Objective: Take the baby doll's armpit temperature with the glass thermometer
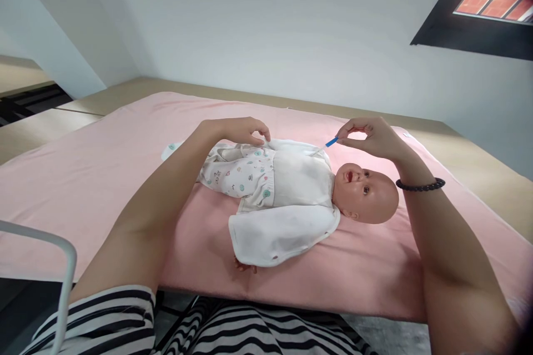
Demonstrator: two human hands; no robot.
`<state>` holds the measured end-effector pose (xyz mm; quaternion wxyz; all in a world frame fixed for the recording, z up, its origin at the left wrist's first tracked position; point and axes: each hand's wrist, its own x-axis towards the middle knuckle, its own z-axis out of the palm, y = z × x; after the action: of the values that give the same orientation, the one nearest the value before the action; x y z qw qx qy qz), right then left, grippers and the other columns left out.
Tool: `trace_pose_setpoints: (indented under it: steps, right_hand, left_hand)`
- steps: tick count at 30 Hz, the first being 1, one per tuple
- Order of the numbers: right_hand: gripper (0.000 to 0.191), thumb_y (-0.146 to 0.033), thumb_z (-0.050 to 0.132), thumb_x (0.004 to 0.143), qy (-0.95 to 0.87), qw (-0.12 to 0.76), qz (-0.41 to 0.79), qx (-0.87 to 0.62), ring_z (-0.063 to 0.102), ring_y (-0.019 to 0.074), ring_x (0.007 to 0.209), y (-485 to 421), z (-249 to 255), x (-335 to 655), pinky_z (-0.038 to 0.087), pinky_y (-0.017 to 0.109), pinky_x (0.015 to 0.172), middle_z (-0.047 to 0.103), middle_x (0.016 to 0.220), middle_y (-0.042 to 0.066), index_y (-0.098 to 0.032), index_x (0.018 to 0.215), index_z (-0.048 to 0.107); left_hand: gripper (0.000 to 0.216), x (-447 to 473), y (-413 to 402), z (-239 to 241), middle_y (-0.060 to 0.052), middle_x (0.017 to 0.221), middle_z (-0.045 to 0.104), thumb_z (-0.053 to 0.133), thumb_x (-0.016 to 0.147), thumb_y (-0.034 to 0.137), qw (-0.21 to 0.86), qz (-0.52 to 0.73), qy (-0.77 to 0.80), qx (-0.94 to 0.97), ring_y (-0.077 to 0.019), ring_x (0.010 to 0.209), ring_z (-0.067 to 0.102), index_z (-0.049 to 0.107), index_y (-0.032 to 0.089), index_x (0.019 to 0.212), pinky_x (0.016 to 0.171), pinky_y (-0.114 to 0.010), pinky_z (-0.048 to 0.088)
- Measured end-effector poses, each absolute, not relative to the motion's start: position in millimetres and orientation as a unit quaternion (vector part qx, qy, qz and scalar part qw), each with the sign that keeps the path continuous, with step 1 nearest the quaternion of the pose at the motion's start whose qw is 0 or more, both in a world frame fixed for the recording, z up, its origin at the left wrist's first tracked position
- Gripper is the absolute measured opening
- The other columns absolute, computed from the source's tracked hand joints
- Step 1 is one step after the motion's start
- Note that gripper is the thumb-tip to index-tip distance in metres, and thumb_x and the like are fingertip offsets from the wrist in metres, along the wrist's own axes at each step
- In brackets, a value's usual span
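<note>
A baby doll point(366, 191) lies on its back on a pink blanket point(104, 177), head to the right, dressed in a white top point(291, 199) and patterned trousers point(237, 172). My right hand point(370, 138) pinches the blue end of a thin thermometer point(327, 146), whose tip goes under the doll's far sleeve near the armpit. My left hand point(241, 130) rests on the doll's far side at the waist, fingers curled on the cloth of the top.
The blanket covers a beige table point(470, 161) against a white wall. A white metal rail point(62, 266) stands at the lower left. A dark-framed window point(478, 16) is at the upper right. My striped clothing shows at the bottom.
</note>
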<state>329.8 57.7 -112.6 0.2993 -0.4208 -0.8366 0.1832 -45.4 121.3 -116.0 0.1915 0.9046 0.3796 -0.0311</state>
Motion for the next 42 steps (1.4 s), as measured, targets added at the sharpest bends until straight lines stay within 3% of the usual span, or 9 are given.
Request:
trace_pose_setpoints:
  steps: [4,10,13,18,24,29,35,42]
  right_hand:
    - [0.013,-0.046,0.072,0.085,-0.838,0.335,0.151,-0.403,0.067,0.027,0.098,48,-101,322,0.055,0.047,0.098,0.074,0.102,0.0,-0.039,0.096,0.073]
    - [0.017,-0.024,0.075,0.084,-0.832,0.451,0.054,-0.318,0.068,0.0199,0.088,22,-57,299,0.057,0.04,0.086,0.075,0.097,0.002,-0.03,0.099,0.077]
    - [0.019,-0.021,0.077,0.083,-0.808,0.515,0.023,-0.285,0.067,0.0181,0.084,6,-27,281,0.057,0.038,0.082,0.075,0.095,0.002,-0.03,0.099,0.078]
    - [0.011,-0.026,0.078,0.085,-0.74,0.632,-0.019,-0.228,0.065,0.019,0.078,-16,17,254,0.057,0.038,0.073,0.072,0.09,0.004,-0.028,0.096,0.077]
    - [0.005,-0.03,0.076,0.087,-0.692,0.688,-0.001,-0.219,0.06,0.0177,0.07,-40,48,232,0.055,0.036,0.069,0.067,0.084,0.004,-0.027,0.091,0.074]
    - [0.008,-0.019,0.075,0.085,-0.659,0.737,0.024,-0.146,0.061,0.0135,0.064,-67,44,207,0.054,0.03,0.061,0.06,0.073,-0.001,-0.022,0.084,0.068]
    - [0.003,-0.02,0.067,0.092,-0.615,0.772,-0.008,-0.159,0.062,0.0131,0.068,-86,15,182,0.055,0.029,0.061,0.064,0.083,0.0,-0.022,0.09,0.069]
    - [0.006,-0.019,0.07,0.09,-0.638,0.739,0.006,-0.216,0.065,0.0137,0.073,-93,-10,183,0.058,0.029,0.067,0.067,0.084,0.0,-0.022,0.093,0.074]
  left_hand:
    - [0.047,-40,113,-110,-0.004,0.141,0.059,0.051,0.09,0.054,0.177,-0.017,0.362,0.915,-0.0281,0.124,0.053,0.062,0.03,0.129,0.098,-0.038,0.045]
    - [0.047,-19,79,-75,-0.004,0.144,0.057,0.053,0.092,0.046,0.149,0.057,0.304,0.939,-0.025,0.127,0.053,0.056,0.028,0.136,0.1,-0.036,0.043]
    - [0.042,-9,59,-48,-0.005,0.138,0.062,0.055,0.094,0.04,0.137,0.12,0.253,0.95,-0.0232,0.125,0.057,0.057,0.026,0.133,0.096,-0.033,0.046]
    - [0.03,-6,25,-8,-0.004,0.11,0.074,0.052,0.1,0.036,0.063,0.296,0.197,0.933,-0.0197,0.103,0.069,0.061,0.025,0.127,0.087,-0.032,0.052]
    - [0.022,-16,3,11,-0.001,0.091,0.073,0.06,0.099,0.037,-0.015,0.576,0.115,0.81,-0.018,0.088,0.073,0.066,0.027,0.118,0.083,-0.034,0.06]
    - [0.016,-17,-16,12,-0.001,0.098,0.072,0.058,0.102,0.034,0.002,0.664,0.039,0.746,-0.0168,0.087,0.073,0.07,0.03,0.111,0.083,-0.036,0.063]
    - [0.019,-12,-45,1,0.0,0.101,0.073,0.056,0.102,0.04,-0.004,0.705,0.058,0.707,-0.0176,0.087,0.074,0.071,0.035,0.112,0.084,-0.038,0.062]
    - [0.018,-16,-49,-8,0.0,0.098,0.075,0.061,0.1,0.027,0.012,0.696,0.048,0.717,-0.0155,0.085,0.073,0.074,0.031,0.111,0.081,-0.034,0.063]
